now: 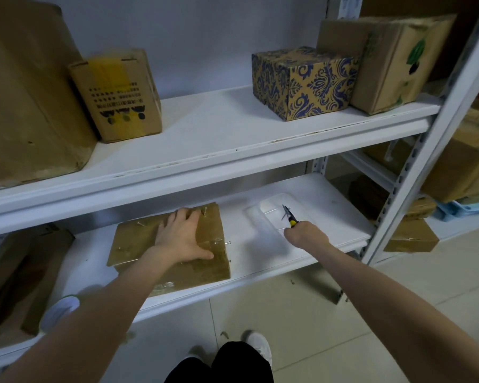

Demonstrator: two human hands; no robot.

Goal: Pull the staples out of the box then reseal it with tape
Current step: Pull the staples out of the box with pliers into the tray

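Observation:
A flat brown cardboard box lies on the lower white shelf, with several metal staples sticking up from its top and right edge. My left hand rests flat on the box, fingers spread. My right hand grips pliers with yellow-and-black handles. The plier jaws hold a staple over a clear plastic tray that sits to the right of the box. No tape is in view.
The upper shelf carries a large brown box, a printed carton, a blue-patterned box and another carton. A grey upright post stands at right. More boxes sit lower left and behind the rack.

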